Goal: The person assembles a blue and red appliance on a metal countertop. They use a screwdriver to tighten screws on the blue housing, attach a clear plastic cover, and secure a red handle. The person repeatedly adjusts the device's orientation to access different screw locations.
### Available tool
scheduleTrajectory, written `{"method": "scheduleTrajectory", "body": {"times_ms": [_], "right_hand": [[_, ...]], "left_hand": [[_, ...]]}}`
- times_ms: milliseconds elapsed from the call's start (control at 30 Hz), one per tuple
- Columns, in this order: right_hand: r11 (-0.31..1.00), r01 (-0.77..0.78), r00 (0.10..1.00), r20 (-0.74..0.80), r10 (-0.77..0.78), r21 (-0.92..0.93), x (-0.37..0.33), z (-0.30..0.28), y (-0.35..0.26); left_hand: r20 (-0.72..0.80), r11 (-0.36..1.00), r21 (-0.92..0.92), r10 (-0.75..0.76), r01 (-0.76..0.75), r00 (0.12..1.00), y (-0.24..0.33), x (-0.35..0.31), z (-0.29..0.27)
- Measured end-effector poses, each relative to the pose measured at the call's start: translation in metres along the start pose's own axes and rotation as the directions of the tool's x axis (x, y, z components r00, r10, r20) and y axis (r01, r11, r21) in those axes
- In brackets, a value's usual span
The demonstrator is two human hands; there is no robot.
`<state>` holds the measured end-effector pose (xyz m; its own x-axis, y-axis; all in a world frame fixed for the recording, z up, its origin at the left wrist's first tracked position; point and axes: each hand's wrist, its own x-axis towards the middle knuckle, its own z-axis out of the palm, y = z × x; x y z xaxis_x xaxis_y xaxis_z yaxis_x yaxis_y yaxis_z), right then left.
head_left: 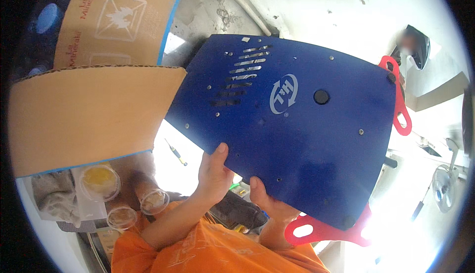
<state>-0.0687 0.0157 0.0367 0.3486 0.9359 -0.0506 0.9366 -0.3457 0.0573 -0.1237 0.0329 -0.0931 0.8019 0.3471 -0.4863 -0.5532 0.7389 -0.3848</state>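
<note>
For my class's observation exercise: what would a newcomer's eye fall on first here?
A large blue panel fills the centre, held at its lower edge by the left hand and right hand. Red brackets jut from its upper-right and lower-right corners. Brown cardboard fills the upper left.

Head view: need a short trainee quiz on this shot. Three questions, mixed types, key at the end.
1. Multiple choice: what colour is the slotted bracket beside the right hand, at the lower edge of the blue panel?
A) yellow
B) red
C) green

2. True or false: only one hand touches the panel.

3. Open: judging by its wavy top edge, what is the brown flap to the left of the panel made of?

Key:
1. B.
2. False; the left hand and the right hand both grip it by its near edge.
3. Corrugated cardboard.
</note>
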Motion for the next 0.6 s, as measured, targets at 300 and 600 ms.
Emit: {"method": "scheduleTrajectory", "body": {"times_ms": [300,600], "right_hand": [[1.000,0.005,0.990,0.140,-0.004,-0.009,-0.005,0.001,0.006],[0.982,-0.038,0.998,0.056,0.028,0.187,-0.053,-0.021,-0.002]], "left_hand": [[-0.038,0.999,0.044,0.025,-0.023,0.999,-0.002,-0.003,-0.003],[0.345,-0.161,0.939,0.426,-0.305,0.836,-0.002,0.000,-0.008]]}}
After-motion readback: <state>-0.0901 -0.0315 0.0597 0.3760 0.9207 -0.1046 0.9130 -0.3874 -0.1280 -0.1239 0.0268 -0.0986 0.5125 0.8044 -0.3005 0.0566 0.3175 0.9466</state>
